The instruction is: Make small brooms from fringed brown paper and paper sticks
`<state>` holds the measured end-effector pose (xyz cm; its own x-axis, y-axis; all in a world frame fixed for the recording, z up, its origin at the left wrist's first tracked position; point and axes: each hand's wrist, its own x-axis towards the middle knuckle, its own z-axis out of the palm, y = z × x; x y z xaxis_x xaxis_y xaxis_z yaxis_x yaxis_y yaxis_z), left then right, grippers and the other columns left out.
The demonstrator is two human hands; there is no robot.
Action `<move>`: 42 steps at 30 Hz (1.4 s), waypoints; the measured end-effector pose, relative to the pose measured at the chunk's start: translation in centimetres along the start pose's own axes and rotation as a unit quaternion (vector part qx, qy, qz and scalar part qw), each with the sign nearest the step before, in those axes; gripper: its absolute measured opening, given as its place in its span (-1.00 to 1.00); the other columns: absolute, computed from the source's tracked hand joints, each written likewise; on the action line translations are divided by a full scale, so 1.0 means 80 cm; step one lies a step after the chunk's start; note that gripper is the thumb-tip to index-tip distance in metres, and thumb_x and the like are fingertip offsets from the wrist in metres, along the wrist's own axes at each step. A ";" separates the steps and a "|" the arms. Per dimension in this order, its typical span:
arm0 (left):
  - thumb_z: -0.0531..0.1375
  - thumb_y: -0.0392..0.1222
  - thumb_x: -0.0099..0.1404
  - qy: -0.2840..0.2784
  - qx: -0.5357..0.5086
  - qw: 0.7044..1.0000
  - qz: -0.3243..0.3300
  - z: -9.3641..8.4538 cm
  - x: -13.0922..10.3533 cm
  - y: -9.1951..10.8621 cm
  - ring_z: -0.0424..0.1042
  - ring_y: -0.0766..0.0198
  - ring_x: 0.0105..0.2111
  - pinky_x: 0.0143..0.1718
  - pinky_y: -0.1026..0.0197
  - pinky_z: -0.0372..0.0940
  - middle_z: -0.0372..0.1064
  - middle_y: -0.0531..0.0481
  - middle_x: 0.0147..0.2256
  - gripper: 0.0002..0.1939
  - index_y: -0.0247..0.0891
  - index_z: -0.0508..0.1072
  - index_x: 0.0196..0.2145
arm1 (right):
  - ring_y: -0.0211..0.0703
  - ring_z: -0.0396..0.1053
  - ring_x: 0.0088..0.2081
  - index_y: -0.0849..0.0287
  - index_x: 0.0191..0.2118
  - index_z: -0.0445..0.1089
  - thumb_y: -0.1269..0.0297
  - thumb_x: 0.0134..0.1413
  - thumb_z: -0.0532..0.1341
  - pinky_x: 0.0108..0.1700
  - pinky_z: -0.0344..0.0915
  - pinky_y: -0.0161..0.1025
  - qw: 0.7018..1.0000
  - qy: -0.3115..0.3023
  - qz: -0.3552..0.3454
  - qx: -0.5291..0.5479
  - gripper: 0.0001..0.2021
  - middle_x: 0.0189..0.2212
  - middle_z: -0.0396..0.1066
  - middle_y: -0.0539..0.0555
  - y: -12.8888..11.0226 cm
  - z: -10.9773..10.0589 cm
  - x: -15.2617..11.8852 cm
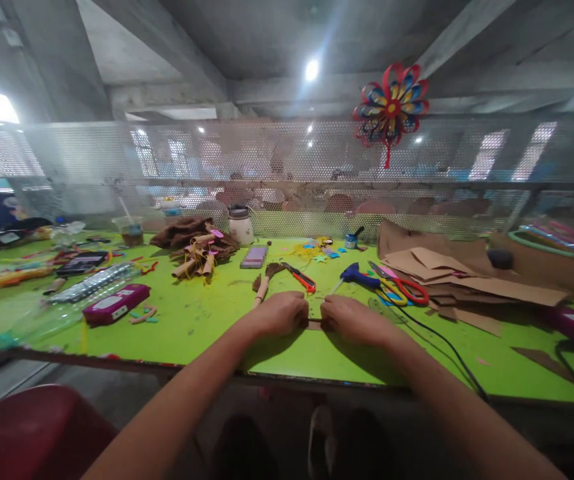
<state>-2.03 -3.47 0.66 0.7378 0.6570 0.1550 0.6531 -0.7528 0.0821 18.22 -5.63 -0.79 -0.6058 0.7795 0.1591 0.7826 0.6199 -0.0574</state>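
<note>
Near the table's front edge, my left hand (287,313) and my right hand (344,315) are closed around opposite ends of a narrow brown paper strip (314,325). The strip looks folded or rolled; my fingers cover most of it. Just beyond my left hand lie a brown paper roll (263,289) with a dark frayed end and an orange-and-black utility knife (303,277). Beyond my right hand rests a blue glue gun (361,275) with a black cord. Red-and-yellow-handled scissors (409,291) lie right of it.
Brown paper sheets (431,273) are stacked at right. At left stand a purple box (117,305), a clear plastic bottle (91,283) and paper rolls (194,267). A lidded jar (241,225) stands at the back before a mesh screen (287,157), where a colourful pinwheel (391,108) hangs.
</note>
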 end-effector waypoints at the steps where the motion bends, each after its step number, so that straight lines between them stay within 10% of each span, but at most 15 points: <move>1: 0.04 -0.31 0.17 -0.002 0.003 1.000 0.003 -0.001 0.000 0.000 0.28 0.29 -0.39 -0.28 0.24 0.13 0.31 -0.02 -0.38 -0.80 -0.28 0.47 -0.40 | -0.18 0.24 -0.34 0.22 -0.33 0.36 0.36 0.07 0.09 -0.36 0.00 -0.30 1.000 0.001 0.001 -0.012 -0.88 -0.34 0.34 0.13 -0.002 0.000 -0.001; 14: 0.03 -0.22 0.23 0.020 0.084 0.994 0.064 0.012 0.001 0.007 0.25 0.21 -0.35 -0.30 0.20 0.15 0.26 -0.11 -0.41 -0.79 -0.32 0.43 -0.43 | -0.09 0.30 -0.30 0.29 -0.31 0.41 0.41 0.13 0.03 -0.30 0.07 -0.25 0.998 0.032 0.013 -0.059 -0.80 -0.36 0.37 0.21 -0.025 -0.001 -0.006; 24: -0.03 -0.11 0.23 -0.004 -0.151 0.984 -0.095 0.001 0.015 -0.005 0.20 0.34 -0.52 -0.43 0.28 0.08 0.32 0.00 -0.55 -0.63 -0.36 0.47 -0.48 | -0.20 0.24 -0.34 0.24 -0.25 0.37 0.46 0.02 0.08 -0.32 0.08 -0.30 0.994 0.109 -0.008 0.013 -0.82 -0.35 0.33 0.11 -0.017 0.028 0.015; 42: 0.11 -0.06 0.14 -0.007 -0.314 0.942 -0.122 -0.004 0.004 -0.007 0.12 0.40 -0.55 -0.53 0.34 0.03 0.22 0.06 -0.59 -0.71 -0.37 0.41 -0.52 | -0.17 0.21 -0.20 0.24 -0.29 0.40 0.35 0.03 0.14 -0.17 0.14 -0.29 0.972 0.171 0.008 0.159 -0.86 -0.27 0.33 0.13 -0.017 0.005 0.017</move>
<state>-2.23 -2.82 0.95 0.5842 0.8104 0.0437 0.5767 -0.4524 0.6802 16.30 -5.35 -0.86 -0.4684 0.7480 0.4702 0.6751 0.6463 -0.3557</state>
